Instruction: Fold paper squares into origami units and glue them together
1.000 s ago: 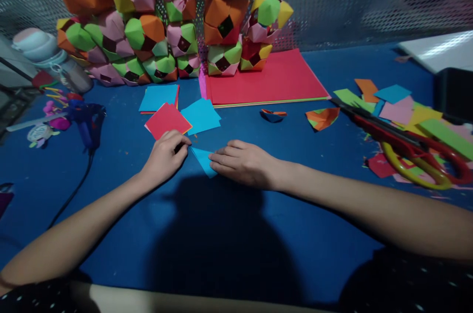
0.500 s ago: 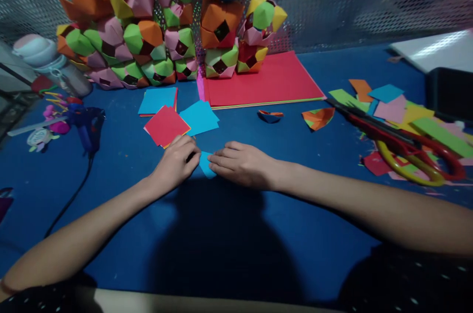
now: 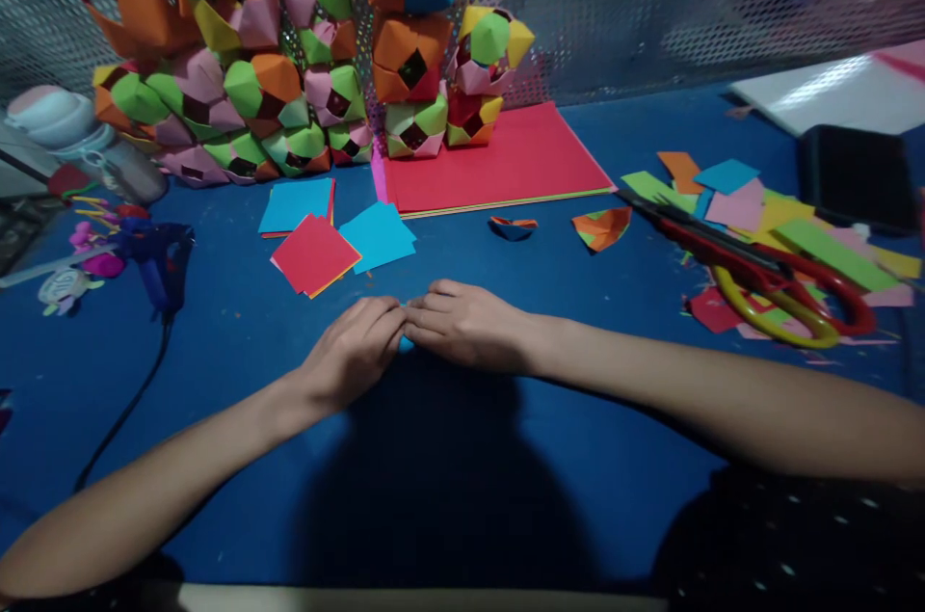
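Observation:
A small piece of blue paper lies on the table under my fingertips, and only a sliver of it shows. My left hand presses on its left side with the fingers bent and together. From the right, my right hand holds the paper down, its fingers side by side. The fingertips of both hands meet over the paper. Just beyond my left hand are red paper squares, blue paper squares and another blue-topped stack.
Folded paper blocks are stacked along the back by a red sheet pile. Two folded pieces, one dark and one orange-green, lie ahead. Scissors rest on paper scraps at right; a blue glue gun stands left.
My left hand has moved right until its fingertips meet those of my right hand, covering most of the blue paper. The view has shifted slightly to the right.

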Motion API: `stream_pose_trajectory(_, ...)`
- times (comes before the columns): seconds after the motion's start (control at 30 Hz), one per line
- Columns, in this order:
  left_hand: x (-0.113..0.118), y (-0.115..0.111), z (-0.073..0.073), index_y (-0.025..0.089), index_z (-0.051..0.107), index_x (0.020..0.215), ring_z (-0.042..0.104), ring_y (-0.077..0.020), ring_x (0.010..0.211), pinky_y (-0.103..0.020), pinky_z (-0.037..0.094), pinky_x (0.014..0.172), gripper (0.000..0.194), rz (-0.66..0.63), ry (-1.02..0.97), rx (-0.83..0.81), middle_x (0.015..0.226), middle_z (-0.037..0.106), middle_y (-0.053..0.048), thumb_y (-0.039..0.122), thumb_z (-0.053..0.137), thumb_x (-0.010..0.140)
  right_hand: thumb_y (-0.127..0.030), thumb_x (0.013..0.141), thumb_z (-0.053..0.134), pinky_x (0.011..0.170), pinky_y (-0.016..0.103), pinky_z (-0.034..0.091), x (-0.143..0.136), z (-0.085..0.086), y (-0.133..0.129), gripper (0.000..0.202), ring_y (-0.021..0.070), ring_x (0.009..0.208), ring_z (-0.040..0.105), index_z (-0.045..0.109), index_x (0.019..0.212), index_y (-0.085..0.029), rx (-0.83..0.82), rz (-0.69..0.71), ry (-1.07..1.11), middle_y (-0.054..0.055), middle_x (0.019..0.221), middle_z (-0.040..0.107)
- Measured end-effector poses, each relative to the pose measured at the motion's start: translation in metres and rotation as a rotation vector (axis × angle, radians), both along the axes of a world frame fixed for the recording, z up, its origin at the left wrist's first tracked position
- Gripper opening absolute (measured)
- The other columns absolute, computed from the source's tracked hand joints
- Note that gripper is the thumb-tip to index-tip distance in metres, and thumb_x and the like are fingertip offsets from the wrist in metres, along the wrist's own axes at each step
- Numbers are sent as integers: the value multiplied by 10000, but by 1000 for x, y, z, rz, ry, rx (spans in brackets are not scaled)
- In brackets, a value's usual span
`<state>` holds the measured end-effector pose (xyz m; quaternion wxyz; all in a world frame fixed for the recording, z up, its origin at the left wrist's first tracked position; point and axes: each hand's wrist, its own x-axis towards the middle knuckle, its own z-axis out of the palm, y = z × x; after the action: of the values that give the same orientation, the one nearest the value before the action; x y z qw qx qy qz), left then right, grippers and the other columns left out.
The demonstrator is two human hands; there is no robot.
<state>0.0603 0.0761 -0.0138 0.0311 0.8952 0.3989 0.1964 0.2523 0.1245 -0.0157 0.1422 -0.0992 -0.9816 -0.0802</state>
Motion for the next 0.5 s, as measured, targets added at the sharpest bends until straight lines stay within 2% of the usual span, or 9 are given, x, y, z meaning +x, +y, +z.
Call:
stream_pose_trajectory(0.3, -9, 4, -2, 141, 496, 1090, 527, -212, 1019, -367, 465, 873, 246, -46, -23, -46, 1065, 580, -124, 163, 463, 848, -111, 916, 308, 780, 335, 343, 1, -1, -1, 293, 165, 821, 556, 597, 957, -125, -11, -17, 29, 101, 987, 655)
stream_pose_trajectory(0.5, -10, 6, 1, 142, 532, 1034, 540, -206, 1002, -359, 476, 858, 197, -74, 1, -40, 1049, 597, -119, 191, 492, 847, -78, 893, 352, 790, 358, 324, 9, 11, 1, 267, 156, 761, 554, 614, 913, -127, -53, -26, -74, 101, 886, 670)
